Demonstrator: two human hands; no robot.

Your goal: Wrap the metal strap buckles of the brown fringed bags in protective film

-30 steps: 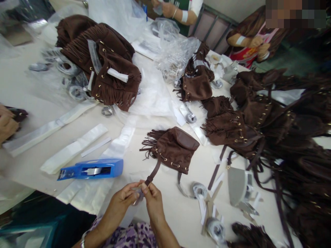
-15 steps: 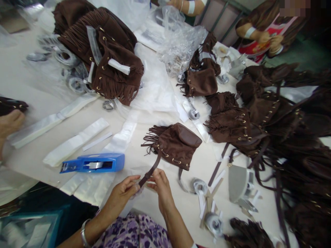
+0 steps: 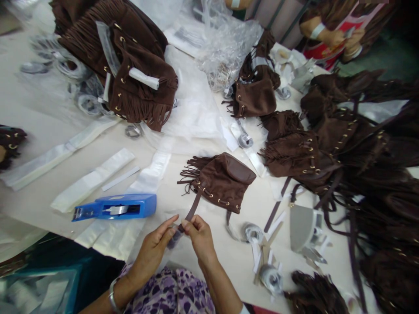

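Note:
A small brown suede fringed bag (image 3: 222,179) lies on the table in front of me. Its brown strap (image 3: 193,209) runs down toward my hands. My left hand (image 3: 153,248) and my right hand (image 3: 199,237) meet at the strap's end, both pinching it with fingertips; a bit of clear plastic seems to wrap that end. A blue tape dispenser (image 3: 114,207) lies just left of my left hand.
Heaps of the same brown fringed bags lie at the back left (image 3: 131,74) and along the right side (image 3: 353,148). Clear plastic sleeves (image 3: 91,181), tape rolls (image 3: 252,231) and a grey dispenser (image 3: 303,226) are scattered about. Other people's arms (image 3: 327,37) work at the far edge.
My hands have stayed at the strap's end, shifting slightly and closing together again. The view has tilted a little downward and left.

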